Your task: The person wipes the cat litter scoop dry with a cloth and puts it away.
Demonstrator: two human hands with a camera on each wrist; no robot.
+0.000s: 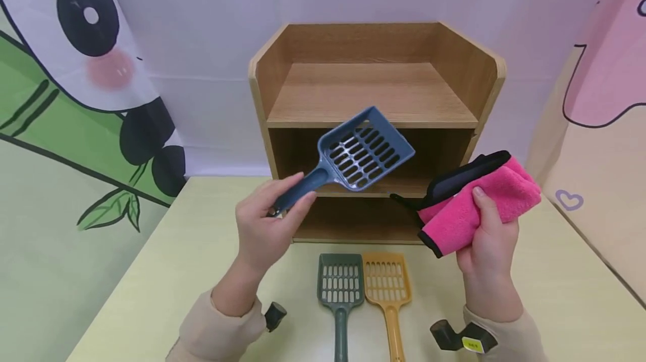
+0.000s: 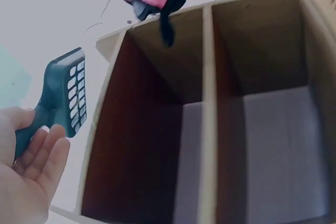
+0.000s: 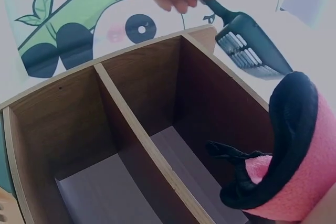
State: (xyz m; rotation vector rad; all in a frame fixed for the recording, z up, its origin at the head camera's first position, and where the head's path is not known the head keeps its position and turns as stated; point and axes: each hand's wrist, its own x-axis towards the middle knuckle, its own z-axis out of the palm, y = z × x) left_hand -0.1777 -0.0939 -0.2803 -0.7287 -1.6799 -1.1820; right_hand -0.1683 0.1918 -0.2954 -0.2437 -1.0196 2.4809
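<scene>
My left hand (image 1: pixel 270 222) grips the handle of a blue slotted litter scoop (image 1: pixel 365 149), its basket raised in front of the wooden shelf. In the left wrist view the scoop (image 2: pixel 65 93) shows side-on, with thumb and fingers about its handle. On the right, my right hand (image 1: pixel 489 238) holds a folded pink cloth (image 1: pixel 484 205) with black edging and a dark strap, thumb pressed on top. The right wrist view has the cloth (image 3: pixel 310 166) close up, its black edge curved, with the scoop (image 3: pixel 249 43) beyond it.
A wooden shelf unit (image 1: pixel 363 93) with an open top and two compartments stands at the back of the pale table (image 1: pixel 212 227). Before it lie a dark green scoop (image 1: pixel 341 283) and a yellow scoop (image 1: pixel 387 283), side by side. Cartoon-printed cloth (image 1: pixel 212 42) hangs behind.
</scene>
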